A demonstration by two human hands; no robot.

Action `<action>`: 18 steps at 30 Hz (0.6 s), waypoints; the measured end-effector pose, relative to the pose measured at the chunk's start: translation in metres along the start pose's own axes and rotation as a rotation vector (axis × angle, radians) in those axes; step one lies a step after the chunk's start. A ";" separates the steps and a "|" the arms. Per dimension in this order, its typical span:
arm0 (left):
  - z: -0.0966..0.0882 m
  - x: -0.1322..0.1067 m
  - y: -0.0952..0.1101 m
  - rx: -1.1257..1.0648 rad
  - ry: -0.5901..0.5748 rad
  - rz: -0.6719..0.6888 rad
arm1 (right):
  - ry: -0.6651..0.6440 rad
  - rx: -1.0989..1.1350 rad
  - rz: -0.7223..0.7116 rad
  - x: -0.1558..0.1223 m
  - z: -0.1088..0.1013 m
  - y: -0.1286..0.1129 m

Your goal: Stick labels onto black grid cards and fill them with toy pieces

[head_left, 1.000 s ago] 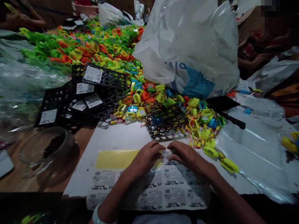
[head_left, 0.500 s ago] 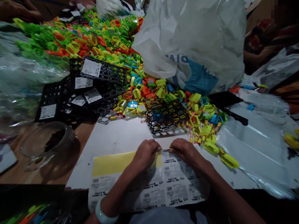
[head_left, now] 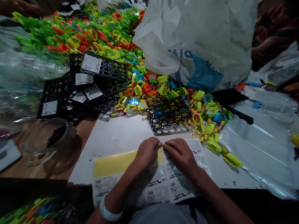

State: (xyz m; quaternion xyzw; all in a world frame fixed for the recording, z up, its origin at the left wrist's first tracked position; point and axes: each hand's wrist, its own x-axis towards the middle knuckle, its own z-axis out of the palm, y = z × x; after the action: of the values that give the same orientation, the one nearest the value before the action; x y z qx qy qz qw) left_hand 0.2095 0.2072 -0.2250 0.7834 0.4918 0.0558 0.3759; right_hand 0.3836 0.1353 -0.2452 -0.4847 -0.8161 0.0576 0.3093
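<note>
A sheet of printed stickers (head_left: 154, 186) lies at the table's front edge, with a bare yellow backing strip (head_left: 112, 164) along its upper left. My left hand (head_left: 147, 154) is closed at the sheet's top edge, thumb and forefinger pinched where the yellow strip meets the stickers. Right beside it, my right hand (head_left: 181, 154) has its fingers bent and their tips on the same edge, nearly touching the left fingertips. The fingers hide the exact grip. Beyond the hands, a black plastic grid tray (head_left: 168, 113) rests tilted on yellow plastic pieces and small tubes.
Labelled black trays (head_left: 93, 84) are stacked at the left, above a clear glass bowl (head_left: 50, 143). A big pile of coloured plastic pieces (head_left: 93, 34) fills the back. A large white bag (head_left: 198, 37) stands behind; clear plastic bags (head_left: 257, 149) lie at the right.
My right hand has shifted left, bringing its fingertips close to my left hand's. The sheet's upper right corner now shows past it. The whole view has shifted slightly.
</note>
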 end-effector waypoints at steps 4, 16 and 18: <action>0.001 0.000 0.003 -0.020 -0.014 0.010 | -0.012 0.103 0.090 0.002 -0.002 0.003; 0.000 0.000 0.004 -0.043 -0.041 0.022 | 0.025 0.039 -0.080 -0.009 -0.003 0.007; 0.000 0.000 0.005 -0.024 -0.041 0.030 | 0.017 0.037 -0.108 -0.009 -0.005 0.007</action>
State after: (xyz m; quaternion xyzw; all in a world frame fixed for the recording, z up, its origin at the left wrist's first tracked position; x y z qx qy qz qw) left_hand 0.2128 0.2060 -0.2220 0.7870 0.4715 0.0512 0.3947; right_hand 0.3951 0.1305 -0.2479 -0.4347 -0.8373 0.0516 0.3276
